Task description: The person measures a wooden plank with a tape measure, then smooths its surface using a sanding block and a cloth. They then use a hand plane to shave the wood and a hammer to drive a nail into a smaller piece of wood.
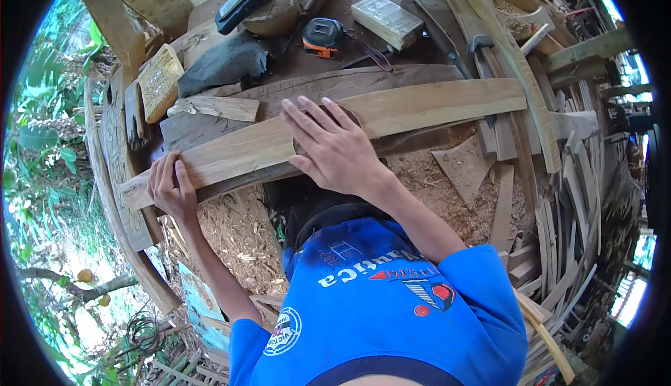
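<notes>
A long, pale, slightly curved wooden plank [440, 106] lies slantwise across the workbench in front of me. My left hand [171, 184] grips its left end, fingers bent over the top face. Near the plank's middle, my right hand [339, 148] lies flat with its fingers stretched out. Under that palm is a thin, round brown piece [300, 147], like a sanding disc, mostly covered by the hand. Just beyond the plank are a splintered wood offcut [217, 108] and a dark grey, ragged-edged sheet [222, 64].
Farther back lie a black-and-orange tape measure [323, 36], a whitish rectangular block [388, 21], a dark-handled blade [437, 36] and a black handheld device [244, 5]. A yellowish wood block [161, 82] rests at left. Wood strips [559, 211] pile up at right; shavings cover the ground.
</notes>
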The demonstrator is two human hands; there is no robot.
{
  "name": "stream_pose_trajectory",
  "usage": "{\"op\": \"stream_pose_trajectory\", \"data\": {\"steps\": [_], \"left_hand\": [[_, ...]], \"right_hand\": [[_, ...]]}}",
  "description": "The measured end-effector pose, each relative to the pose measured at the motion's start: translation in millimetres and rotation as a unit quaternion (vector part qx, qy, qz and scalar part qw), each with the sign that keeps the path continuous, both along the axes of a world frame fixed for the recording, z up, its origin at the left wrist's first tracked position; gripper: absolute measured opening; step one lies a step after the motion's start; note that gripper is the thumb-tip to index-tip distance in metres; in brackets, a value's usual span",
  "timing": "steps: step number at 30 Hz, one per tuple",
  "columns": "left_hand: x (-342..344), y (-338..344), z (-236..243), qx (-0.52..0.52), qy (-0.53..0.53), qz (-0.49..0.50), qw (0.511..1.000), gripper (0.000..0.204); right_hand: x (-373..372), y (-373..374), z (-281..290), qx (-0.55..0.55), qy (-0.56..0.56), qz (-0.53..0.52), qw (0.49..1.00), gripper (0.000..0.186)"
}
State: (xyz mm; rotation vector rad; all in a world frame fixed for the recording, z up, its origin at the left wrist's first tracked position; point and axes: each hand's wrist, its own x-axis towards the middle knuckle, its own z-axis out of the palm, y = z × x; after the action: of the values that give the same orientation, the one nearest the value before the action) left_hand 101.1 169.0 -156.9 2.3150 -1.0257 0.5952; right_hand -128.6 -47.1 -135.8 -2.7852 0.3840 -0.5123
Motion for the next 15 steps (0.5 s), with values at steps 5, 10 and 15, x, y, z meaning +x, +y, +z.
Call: {"op": "stream_pose_trajectory", "data": {"steps": [5,10,15], "left_hand": [[-3,8,5,-0.003,-0.008,0.007,1.000,0.017],[-5,-2,10,-0.007,-0.001,-0.005,1.000,0.015],[-8,7,3,-0.012,-0.005,0.050,0.999,0.016]], "right_hand": [[-76,-89,3,-0.042,0.066,-0.181,0.980,0.055],[-176,-207,-25,-0.086,0.080,-0.405,0.907,0.059],[-53,-97,-3,-0.091,0.128,-0.216,0.964,0.055]]}}
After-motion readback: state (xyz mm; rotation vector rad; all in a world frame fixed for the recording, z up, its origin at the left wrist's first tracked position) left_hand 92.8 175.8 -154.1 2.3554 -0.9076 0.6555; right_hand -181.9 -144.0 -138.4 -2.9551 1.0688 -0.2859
